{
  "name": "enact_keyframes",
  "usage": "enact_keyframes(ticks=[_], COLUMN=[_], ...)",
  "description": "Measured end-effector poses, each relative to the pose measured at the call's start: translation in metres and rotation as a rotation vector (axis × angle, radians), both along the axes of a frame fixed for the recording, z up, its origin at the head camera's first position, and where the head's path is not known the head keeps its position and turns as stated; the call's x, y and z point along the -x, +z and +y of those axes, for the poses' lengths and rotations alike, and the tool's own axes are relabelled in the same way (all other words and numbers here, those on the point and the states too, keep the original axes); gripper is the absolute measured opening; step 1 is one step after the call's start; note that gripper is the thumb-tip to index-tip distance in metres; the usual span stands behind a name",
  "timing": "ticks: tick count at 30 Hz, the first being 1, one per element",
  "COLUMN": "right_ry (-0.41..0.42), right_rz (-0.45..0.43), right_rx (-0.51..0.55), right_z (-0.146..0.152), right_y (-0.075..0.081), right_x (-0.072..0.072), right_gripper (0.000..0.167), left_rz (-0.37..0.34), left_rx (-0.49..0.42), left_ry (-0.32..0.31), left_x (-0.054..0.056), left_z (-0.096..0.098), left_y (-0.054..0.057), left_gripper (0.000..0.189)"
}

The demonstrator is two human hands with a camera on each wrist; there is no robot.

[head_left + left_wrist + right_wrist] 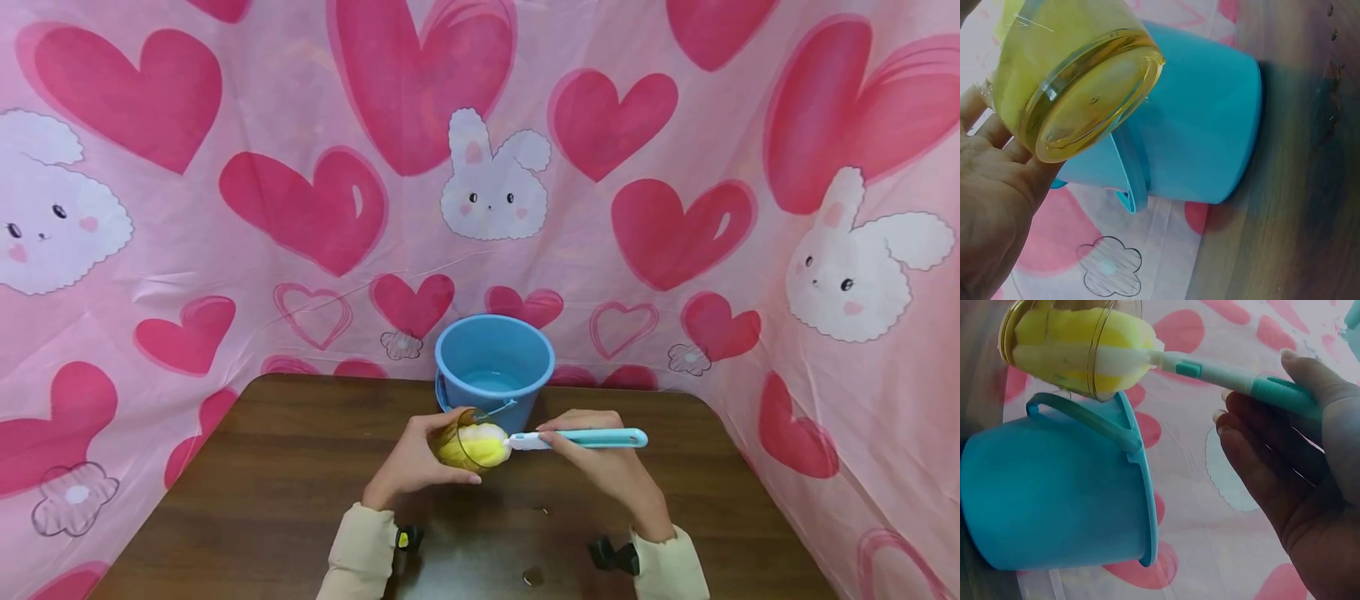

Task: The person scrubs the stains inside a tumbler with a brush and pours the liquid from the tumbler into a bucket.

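Observation:
A see-through amber glass (pixel 1094 103) lies tilted on its side in my left hand (pixel 408 462), with the fingers and thumb wrapped round its wall. Its mouth faces right, towards my right hand (pixel 607 467). That hand grips the teal and white handle (pixel 596 438) of a cup brush. The brush's yellow and white sponge head (pixel 1125 353) is partly inside the glass and bulges out past the rim. Both are held up in front of the light blue bucket (pixel 440 358), overlapping its lower front in the head view.
The bucket stands at the back of the dark wooden table (pixel 300 483), its handle (pixel 1079 419) folded down along the side. Small wet spots (pixel 533 577) lie on the tabletop near me. A pink cloth (pixel 300 100) with hearts and rabbits hangs behind and at both sides.

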State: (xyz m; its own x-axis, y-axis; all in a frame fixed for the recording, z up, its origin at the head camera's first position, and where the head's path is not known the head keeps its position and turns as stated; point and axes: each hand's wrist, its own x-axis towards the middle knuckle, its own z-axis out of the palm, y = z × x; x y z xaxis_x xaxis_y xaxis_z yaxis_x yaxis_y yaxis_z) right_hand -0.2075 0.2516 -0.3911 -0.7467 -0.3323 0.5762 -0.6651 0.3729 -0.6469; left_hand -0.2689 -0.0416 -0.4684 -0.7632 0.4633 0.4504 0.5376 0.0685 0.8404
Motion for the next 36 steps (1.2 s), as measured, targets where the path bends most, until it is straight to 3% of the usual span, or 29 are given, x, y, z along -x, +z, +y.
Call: enact_keyframes(ticks=[5, 8, 16, 20, 26, 29, 36], right_ry=[0.137, 0.208, 0.153, 0.175, 0.256, 0.234, 0.062], right_rz=[0.001, 0.046, 0.159, 0.125, 0.080, 0.065, 0.024], right_rx=[0.038, 0.057, 0.105, 0.103, 0.121, 0.125, 0.141], right_z=[-0.007, -0.012, -0.008, -0.005, -0.007, -0.006, -0.002], right_y=[-0.001, -0.002, -0.005, -0.005, -0.006, -0.003, 0.002], right_x=[-0.001, 0.000, 0.004, 0.003, 0.001, 0.000, -0.001], right_gripper=[0.022, 0.025, 0.028, 0.028, 0.029, 0.027, 0.020], left_rz=[-0.019, -0.022, -0.038, -0.029, -0.019, -0.010, -0.005], left_rx=[0.018, 0.027, -0.004, -0.002, -0.001, -0.009, -0.010], left_ry=[0.039, 0.044, 0.019, 0.025, 0.005, -0.026, -0.029], left_x=[0.001, 0.002, 0.001, 0.000, 0.002, 0.002, 0.000], left_z=[-0.003, -0.004, -0.002, -0.003, -0.002, 0.002, 0.006], left_y=[-0.001, -0.002, 0.001, 0.003, -0.003, -0.005, -0.001], left_gripper=[0.077, 0.077, 0.078, 0.078, 0.078, 0.078, 0.082])
